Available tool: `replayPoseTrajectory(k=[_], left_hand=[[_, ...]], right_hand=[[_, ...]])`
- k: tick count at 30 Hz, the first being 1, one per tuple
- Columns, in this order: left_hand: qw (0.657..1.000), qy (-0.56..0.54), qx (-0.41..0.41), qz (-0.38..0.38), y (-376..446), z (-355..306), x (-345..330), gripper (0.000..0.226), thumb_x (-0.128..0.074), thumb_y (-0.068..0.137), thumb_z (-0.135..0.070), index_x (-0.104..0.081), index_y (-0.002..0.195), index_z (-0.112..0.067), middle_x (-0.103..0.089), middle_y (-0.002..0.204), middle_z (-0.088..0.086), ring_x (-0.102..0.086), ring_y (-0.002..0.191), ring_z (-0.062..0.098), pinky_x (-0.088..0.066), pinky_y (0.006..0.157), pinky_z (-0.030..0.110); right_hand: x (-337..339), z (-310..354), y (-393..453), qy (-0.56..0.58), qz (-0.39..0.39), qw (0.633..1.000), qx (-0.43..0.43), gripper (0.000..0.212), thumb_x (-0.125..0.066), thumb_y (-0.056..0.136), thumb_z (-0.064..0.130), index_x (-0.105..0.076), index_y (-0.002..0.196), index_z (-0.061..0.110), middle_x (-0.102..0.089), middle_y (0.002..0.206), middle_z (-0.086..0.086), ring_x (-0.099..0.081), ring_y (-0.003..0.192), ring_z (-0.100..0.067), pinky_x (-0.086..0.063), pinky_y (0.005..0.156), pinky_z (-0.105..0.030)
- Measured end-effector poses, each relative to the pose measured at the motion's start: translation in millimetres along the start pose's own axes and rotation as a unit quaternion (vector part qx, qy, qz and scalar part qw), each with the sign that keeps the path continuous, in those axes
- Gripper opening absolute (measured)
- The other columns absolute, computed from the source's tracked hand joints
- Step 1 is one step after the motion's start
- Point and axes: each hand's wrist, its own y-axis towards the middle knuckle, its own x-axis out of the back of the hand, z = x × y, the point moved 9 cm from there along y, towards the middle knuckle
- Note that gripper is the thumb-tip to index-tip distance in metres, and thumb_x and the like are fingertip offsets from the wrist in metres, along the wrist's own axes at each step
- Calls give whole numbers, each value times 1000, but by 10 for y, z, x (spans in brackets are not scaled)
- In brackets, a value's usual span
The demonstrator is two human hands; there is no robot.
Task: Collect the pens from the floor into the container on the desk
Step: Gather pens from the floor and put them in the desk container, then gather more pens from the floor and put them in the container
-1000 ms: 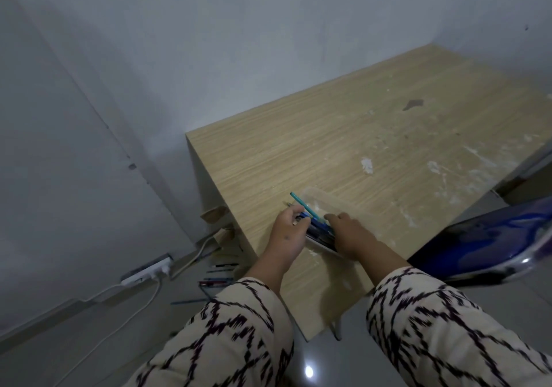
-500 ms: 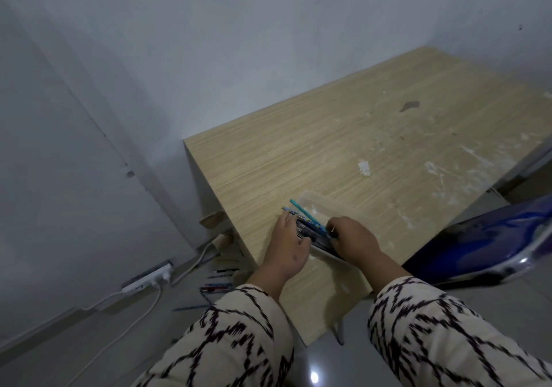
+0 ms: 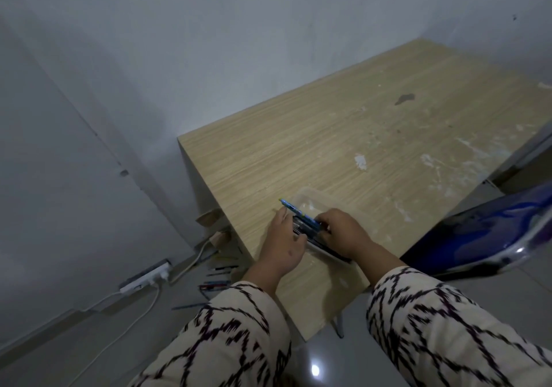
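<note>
A clear plastic container (image 3: 318, 203) lies near the front left corner of the wooden desk (image 3: 373, 136). A bundle of pens sits in its near end, and a blue pen (image 3: 298, 214) on top pokes out over the left rim. My right hand (image 3: 340, 233) curls over the right end of the bundle and grips the pens. Beside the container's left edge is my left hand (image 3: 280, 245), its fingers fairly straight and touching the pens' left ends. Several more pens (image 3: 216, 279) lie on the floor beside the desk's left side.
A shiny blue chair (image 3: 484, 237) stands close on the right of the desk. On the floor at the left wall lies a white power strip (image 3: 146, 276) with cables. Cardboard scraps (image 3: 210, 218) lean by the desk's side panel.
My left hand has let go of the pens and its fingers now lie straighter along them. My right hand has moved onto the bundle and lowered it further into the container.
</note>
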Motion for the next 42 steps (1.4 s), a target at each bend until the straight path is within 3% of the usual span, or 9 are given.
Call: replayPoseTrajectory(k=[3,10,16,23,29,33,37,39,42], left_hand=[[1000,-17,8,-5,-5,7,23,55,-44,96,-20,-27,146,-5,-9,160,8,-8,148,21,-16,118,30],[996,-66,27,-53,-28,23,137,50,-43,97,-18,-34,143,-5,-12,158,7,-19,145,20,-23,112,25],[993,-87,41,-66,-56,67,191,44,-45,96,-18,-40,139,-8,-13,157,7,-19,144,20,-23,111,24],[990,-97,40,-94,-189,248,365,43,-48,94,-16,-41,136,-10,-26,151,9,-24,142,19,-20,111,22],[983,-102,70,-134,-434,777,641,39,-50,91,-12,-47,130,-4,-42,136,13,-44,124,24,-30,92,14],[969,-140,123,-161,-691,1323,764,40,-53,89,-7,-49,129,1,-44,136,19,-43,129,28,-31,111,28],[954,-159,171,-186,-1016,1846,896,39,-51,91,-7,-48,129,0,-46,136,17,-47,126,26,-31,93,13],[948,-167,189,-195,-1207,2127,945,38,-52,91,-9,-50,128,-3,-47,137,16,-47,125,26,-33,95,18],[937,-177,221,-206,-1443,2520,967,39,-51,91,-8,-49,129,-5,-45,138,16,-44,127,27,-34,102,25]], right_hand=[[73,1,-4,-15,-28,999,-6,35,-54,89,10,-57,123,11,-53,117,-15,-54,107,-32,-45,87,-38],[-87,0,-18,18,62,998,-6,44,-63,83,19,-57,126,9,-57,119,-17,-58,104,-30,-46,87,-31],[112,-6,-32,71,-52,995,-38,42,-56,86,15,-52,127,8,-50,129,-14,-52,114,-29,-45,98,-40],[287,610,10,102,-135,985,45,35,-57,82,8,-58,117,4,-57,117,-17,-53,108,-32,-44,90,-40],[-37,1308,25,122,-107,980,113,38,-57,83,7,-55,121,5,-57,117,-14,-55,105,-26,-40,86,-28],[-449,1698,8,128,-62,981,130,36,-56,80,8,-56,117,5,-58,114,-15,-55,103,-29,-43,86,-33],[-895,1986,-61,123,-14,982,144,32,-55,81,8,-58,113,4,-59,112,-16,-56,103,-30,-41,87,-30],[-1151,2102,-104,114,7,984,140,32,-55,84,9,-57,116,5,-58,115,-15,-55,106,-28,-38,88,-27],[-1531,2241,-126,118,25,982,147,30,-55,84,8,-58,113,3,-58,112,-17,-56,103,-30,-42,89,-35]])
